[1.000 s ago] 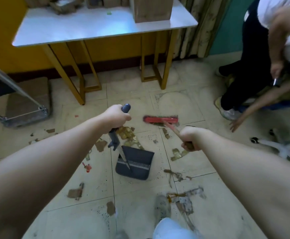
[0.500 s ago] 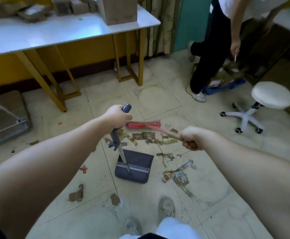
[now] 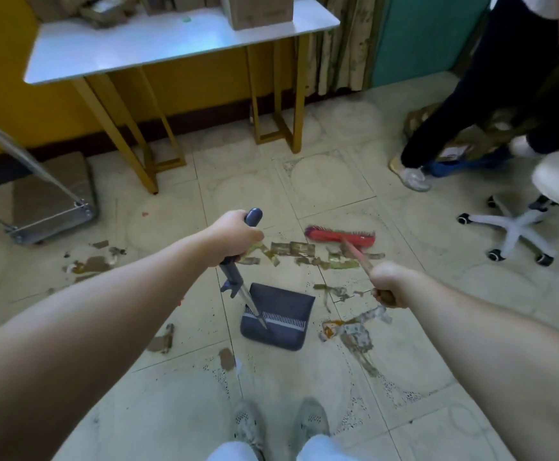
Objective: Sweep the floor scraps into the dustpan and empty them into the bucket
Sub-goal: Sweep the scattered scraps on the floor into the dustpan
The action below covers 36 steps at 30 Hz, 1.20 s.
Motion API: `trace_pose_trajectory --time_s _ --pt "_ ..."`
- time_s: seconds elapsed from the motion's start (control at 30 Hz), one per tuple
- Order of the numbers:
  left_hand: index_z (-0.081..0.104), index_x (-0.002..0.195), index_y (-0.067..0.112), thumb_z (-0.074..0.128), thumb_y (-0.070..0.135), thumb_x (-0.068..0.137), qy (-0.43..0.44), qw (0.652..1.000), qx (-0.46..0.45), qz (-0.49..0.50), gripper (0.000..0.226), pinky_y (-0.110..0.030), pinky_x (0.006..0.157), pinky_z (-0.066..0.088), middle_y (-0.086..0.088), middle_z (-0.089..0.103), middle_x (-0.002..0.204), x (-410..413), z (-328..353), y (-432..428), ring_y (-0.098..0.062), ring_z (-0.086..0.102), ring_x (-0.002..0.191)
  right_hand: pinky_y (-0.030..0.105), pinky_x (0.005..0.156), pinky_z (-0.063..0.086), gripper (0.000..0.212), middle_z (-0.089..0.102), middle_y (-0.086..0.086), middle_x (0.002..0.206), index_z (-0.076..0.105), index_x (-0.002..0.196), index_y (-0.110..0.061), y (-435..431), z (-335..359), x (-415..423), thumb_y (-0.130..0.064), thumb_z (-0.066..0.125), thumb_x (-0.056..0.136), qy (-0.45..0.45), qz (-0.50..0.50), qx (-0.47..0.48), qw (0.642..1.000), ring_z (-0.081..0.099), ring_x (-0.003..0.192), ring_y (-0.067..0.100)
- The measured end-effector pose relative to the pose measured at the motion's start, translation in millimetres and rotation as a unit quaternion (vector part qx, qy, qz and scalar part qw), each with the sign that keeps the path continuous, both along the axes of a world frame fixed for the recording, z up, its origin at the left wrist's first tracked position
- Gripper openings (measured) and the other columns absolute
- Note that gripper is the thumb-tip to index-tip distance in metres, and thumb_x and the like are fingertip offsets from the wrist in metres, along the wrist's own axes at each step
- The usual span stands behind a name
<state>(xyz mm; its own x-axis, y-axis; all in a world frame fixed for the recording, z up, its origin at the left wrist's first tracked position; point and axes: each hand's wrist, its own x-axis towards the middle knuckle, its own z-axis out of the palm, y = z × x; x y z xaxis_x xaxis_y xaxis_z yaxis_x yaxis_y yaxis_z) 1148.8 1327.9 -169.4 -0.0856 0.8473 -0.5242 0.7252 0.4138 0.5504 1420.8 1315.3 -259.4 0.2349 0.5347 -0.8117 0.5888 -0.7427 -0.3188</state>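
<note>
left hand grip wrapped tight round the dustpan handle, pan upright on the floor. dustpan sits on the tile just ahead of the feet, mouth facing away toward the scrap line; looks empty from here, nothing visible inside. right hand grip fisted round the broom stick, red brush head down on the floor just beyond a row of brown scraps. that row runs between the left hand and the brush, so brush is placed behind it for a pull toward the pan. more scraps lie loose: a clump just right of the pan, a few bits left of it, and a patch further out left near the trolley. bucket not in view. my read: early stage, the sweep-in is not yet done, nothing collected, emptying step untouched. left to do: drag the row into the pan, gather side clumps, then find the bucket. second person stands at the right by a stool, clear of the sweep path. counter at the back isn't involved.
</note>
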Motion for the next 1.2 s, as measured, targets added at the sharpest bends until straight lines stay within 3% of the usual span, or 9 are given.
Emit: trace_pose_trajectory --time_s 0.1,0.2,0.3,0.43,0.5,0.6,0.77,1.07,1.2 --pt "0.048 0.090 0.009 0.052 0.015 0.090 0.002 1.000 -0.009 -0.005 0.007 -0.027 0.047 0.041 -0.007 0.047 0.070 7 -6 -13 -0.017 0.044 0.052 0.022 0.047 0.032 0.047 0.045 0.006 0.059 0.028 0.143 -0.005 -32 3 3 -0.004 0.022 0.096 0.017 0.017 -0.028 0.999 0.036 0.046 0.012" --pt "0.047 0.089 0.009 0.052 0.014 0.090 0.010 1.000 -0.009 -0.023 0.007 -0.027 0.046 0.040 -0.007 0.047 0.069 14 -3 -22 -0.017 0.043 0.052 0.020 0.040 0.033 0.050 0.045 0.005 0.058 0.020 0.149 -0.011 -53 10 11 -0.013 0.021 0.099 0.033 0.005 -0.042 0.999 0.037 0.039 0.011" --pt "0.048 0.087 0.010 0.052 0.015 0.089 0.018 0.998 -0.003 -0.053 0.007 -0.026 0.048 0.040 -0.007 0.049 0.071 18 5 -33 -0.017 0.045 0.054 0.015 0.039 0.035 0.053 0.045 0.004 0.057 0.024 0.147 -0.013 -70 26 12 -0.039 0.030 0.101 0.057 0.006 -0.056 0.997 0.037 0.032 0.008" --pt "0.047 0.086 0.009 0.051 0.015 0.088 0.018 0.995 -0.002 -0.096 0.007 -0.025 0.047 0.038 -0.005 0.047 0.069 15 12 -62 -0.017 0.043 0.052 0.017 0.045 0.032 0.082 0.040 -0.002 0.052 0.035 0.141 -0.011 -108 42 -7 -0.070 0.041 0.084 0.080 0.010 -0.062 0.995 0.034 0.043 0.008" --pt "0.046 0.083 0.010 0.051 0.015 0.088 0.015 0.994 -0.004 -0.107 0.009 -0.023 0.043 0.037 -0.004 0.046 0.064 10 14 -79 -0.016 0.042 0.048 0.017 0.045 0.031 0.067 0.040 -0.003 0.049 0.046 0.127 -0.014 -132 49 -21 -0.066 0.046 0.086 0.085 -0.003 -0.066 0.994 0.035 0.043 0.007" --pt "0.043 0.077 0.012 0.051 0.016 0.089 0.019 0.991 0.002 -0.130 0.015 -0.022 0.039 0.034 -0.003 0.045 0.059 1 16 -101 -0.015 0.041 0.044 0.015 0.041 0.033 0.017 0.043 -0.005 0.040 0.052 0.095 -0.014 -162 55 -31 -0.030 0.049 0.097 0.082 -0.036 -0.072 0.993 0.038 0.034 0.005" --pt "0.042 0.077 0.011 0.052 0.016 0.090 -0.004 0.990 0.006 -0.139 0.016 -0.024 0.042 0.035 -0.005 0.045 0.059 -7 19 -130 -0.016 0.040 0.044 0.011 0.032 0.033 0.017 0.044 -0.004 0.047 0.050 0.080 -0.010 -202 62 -20 -0.009 0.041 0.094 0.073 -0.111 -0.033 0.991 0.038 0.028 0.004" --pt "0.044 0.080 0.011 0.050 0.012 0.090 -0.013 0.995 -0.002 -0.100 0.012 -0.025 0.042 0.037 -0.005 0.046 0.064 -1 12 -168 -0.015 0.042 0.047 0.019 0.040 0.045 0.012 0.049 0.006 0.061 0.047 0.105 -0.006 -222 23 -3 -0.004 0.036 0.099 0.066 -0.135 0.034 0.988 0.045 0.045 0.011" --pt "0.045 0.082 0.012 0.052 0.015 0.093 -0.013 0.997 -0.003 -0.081 0.014 -0.026 0.043 0.039 -0.006 0.047 0.069 -4 -2 -185 -0.016 0.043 0.049 0.019 0.040 0.041 0.041 0.052 0.008 0.069 0.037 0.138 -0.014 -243 10 -5 -0.004 0.034 0.099 0.065 -0.128 0.026 0.989 0.043 0.048 0.009"
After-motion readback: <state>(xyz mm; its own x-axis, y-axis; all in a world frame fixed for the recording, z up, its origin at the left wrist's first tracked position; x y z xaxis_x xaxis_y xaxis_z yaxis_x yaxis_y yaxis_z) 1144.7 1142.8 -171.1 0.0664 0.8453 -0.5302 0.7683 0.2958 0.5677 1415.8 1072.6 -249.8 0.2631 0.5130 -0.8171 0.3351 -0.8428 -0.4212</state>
